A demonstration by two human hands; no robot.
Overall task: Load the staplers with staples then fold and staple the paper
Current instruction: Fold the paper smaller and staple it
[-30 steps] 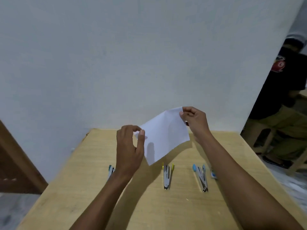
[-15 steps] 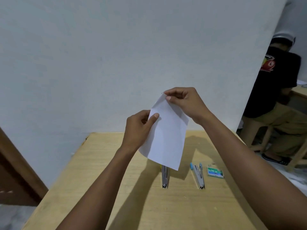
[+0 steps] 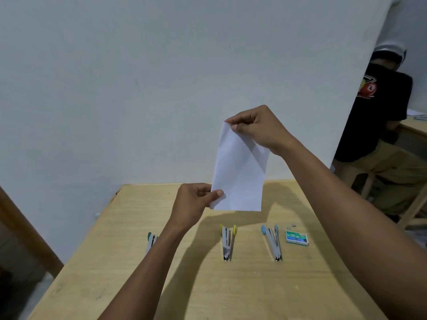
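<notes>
While I watch from afar, three slim metal staplers lie open on the pale wooden table (image 3: 242, 287): teal-tipped (image 3: 151, 241), yellow-tipped (image 3: 227, 243), blue-tipped (image 3: 272, 243), beside one green staple box (image 3: 297, 238). Above them, my left hand (image 3: 193, 205) pinches the bottom corner and my right hand (image 3: 258, 129) the top corner of one smooth white folded paper (image 3: 239, 176), held in the air.

It looks like a plain classroom or shared workroom: a bare white wall (image 3: 138, 88), a simple wooden table (image 3: 231, 285) carrying office staplers (image 3: 227, 243) and a staple box (image 3: 297, 237), and another person (image 3: 383, 125) seated at a neighbouring desk (image 3: 416, 128).
</notes>
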